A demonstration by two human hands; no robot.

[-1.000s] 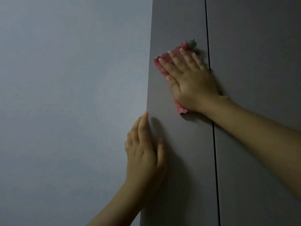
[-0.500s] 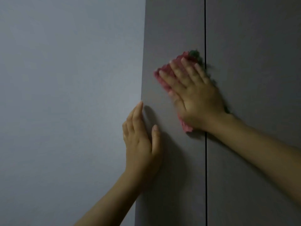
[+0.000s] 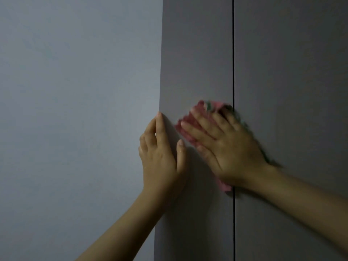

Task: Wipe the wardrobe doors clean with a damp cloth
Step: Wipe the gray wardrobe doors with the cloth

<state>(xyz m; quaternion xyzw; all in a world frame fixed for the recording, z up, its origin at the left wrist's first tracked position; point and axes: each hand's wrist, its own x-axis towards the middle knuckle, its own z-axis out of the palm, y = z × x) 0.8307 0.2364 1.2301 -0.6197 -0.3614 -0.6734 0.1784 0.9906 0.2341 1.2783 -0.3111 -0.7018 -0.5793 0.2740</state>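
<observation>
Two grey wardrobe doors fill the right half of the view: a narrow left door (image 3: 195,53) and a wider right door (image 3: 291,72), split by a thin dark gap. My right hand (image 3: 227,147) lies flat with straight spread fingers on a pink cloth with green marks (image 3: 204,107), pressing it against the left door beside the gap. The cloth shows above the fingers and below the wrist; the rest is hidden under the palm. My left hand (image 3: 162,157) rests flat on the left door's outer edge, fingers straight, thumb on the door face.
A plain pale grey wall (image 3: 75,110) fills the left half of the view, meeting the wardrobe's left edge. The light is dim. No handles or other objects show.
My right hand and the cloth have slid down the left door, now blurred with motion. My left hand sits higher in the view, close beside the right hand.
</observation>
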